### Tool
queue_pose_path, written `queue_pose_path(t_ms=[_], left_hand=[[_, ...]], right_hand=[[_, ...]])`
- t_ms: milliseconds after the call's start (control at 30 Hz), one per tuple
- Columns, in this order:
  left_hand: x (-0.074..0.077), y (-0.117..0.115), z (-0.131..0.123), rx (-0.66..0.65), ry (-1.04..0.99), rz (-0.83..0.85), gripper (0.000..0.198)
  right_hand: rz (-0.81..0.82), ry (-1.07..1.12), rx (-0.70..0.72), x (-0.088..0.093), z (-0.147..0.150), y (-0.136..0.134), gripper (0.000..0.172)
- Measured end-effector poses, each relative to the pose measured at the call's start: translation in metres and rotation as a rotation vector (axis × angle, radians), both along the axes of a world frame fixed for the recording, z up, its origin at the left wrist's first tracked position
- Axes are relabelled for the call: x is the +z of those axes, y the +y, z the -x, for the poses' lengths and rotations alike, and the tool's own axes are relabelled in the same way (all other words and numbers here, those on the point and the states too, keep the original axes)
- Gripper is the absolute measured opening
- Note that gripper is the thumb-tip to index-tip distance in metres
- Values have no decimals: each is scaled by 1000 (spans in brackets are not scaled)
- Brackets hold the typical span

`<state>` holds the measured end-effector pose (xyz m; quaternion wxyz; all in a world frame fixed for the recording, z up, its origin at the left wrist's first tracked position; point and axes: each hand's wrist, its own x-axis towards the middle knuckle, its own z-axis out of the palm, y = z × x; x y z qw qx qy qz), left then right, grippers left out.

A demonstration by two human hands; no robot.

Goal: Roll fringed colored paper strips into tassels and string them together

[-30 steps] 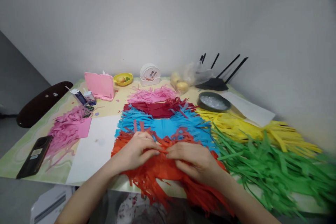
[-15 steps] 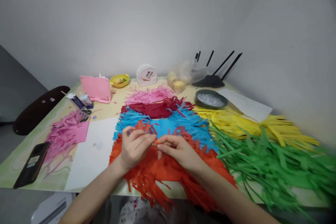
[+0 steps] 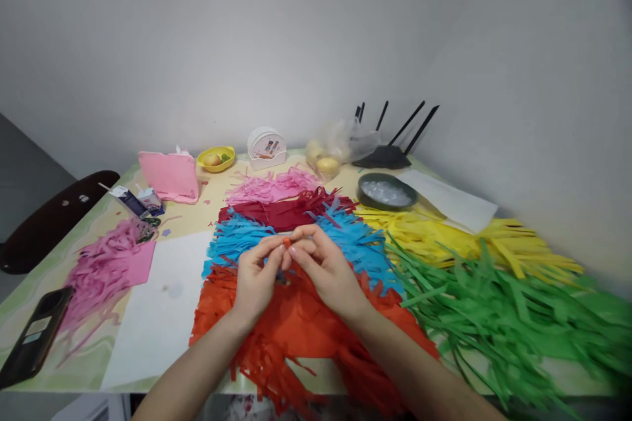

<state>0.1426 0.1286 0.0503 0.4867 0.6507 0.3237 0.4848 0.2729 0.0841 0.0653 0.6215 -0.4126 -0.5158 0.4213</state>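
Our left hand [image 3: 257, 279] and right hand [image 3: 328, 270] met at the centre of the frame, thumb and forefinger of each pinched shut on one small orange strip [image 3: 286, 243], held raised above the piles. We judged the work to be rolling or twisting that strip between the fingertips. To do it well, we would pinch lightly and close to the strip's end, hold firm with one hand while the other turned, and keep the paper taut so it neither creased nor tore. Only a short, bright orange nub showed between the fingertips. The rest was hidden, and we could not tell whether it was joined to the orange fringed sheet [image 3: 296, 329] lying below our wrists at lower centre. That sheet was cut into many thin, ragged strips, some hanging over the near edge of the surface [image 3: 197, 207]. Just beyond it lay blue fringed paper [image 3: 237, 237], with green strips [image 3: 494, 316] at the right.
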Motion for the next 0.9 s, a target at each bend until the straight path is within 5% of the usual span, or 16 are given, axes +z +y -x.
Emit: queue_pose_path(t_ms=[233,333,400,600,767,900], left_hand=[[-15,18,-13,141,-30,-22,20],[-18,34,-9,284,-25,-56,21],[-19,44,-2,358,-42,-26,22],[-26,61,12,354,-162,160,24],[-29,55,3,292,-36,227,28],[-29,50,-6,186,61,262,31]], right_hand=[[-104,-452,-176,-17,-4,18,8],[-70,-836,-196,-16,-48,42,17],[190,-1109,-349,-14,-103,66,19],[706,-1232,-497,-35,-264,119,28],[851,-1241,-465,-65,-296,126,30],[751,-1187,-551,-64,-294,120,28]])
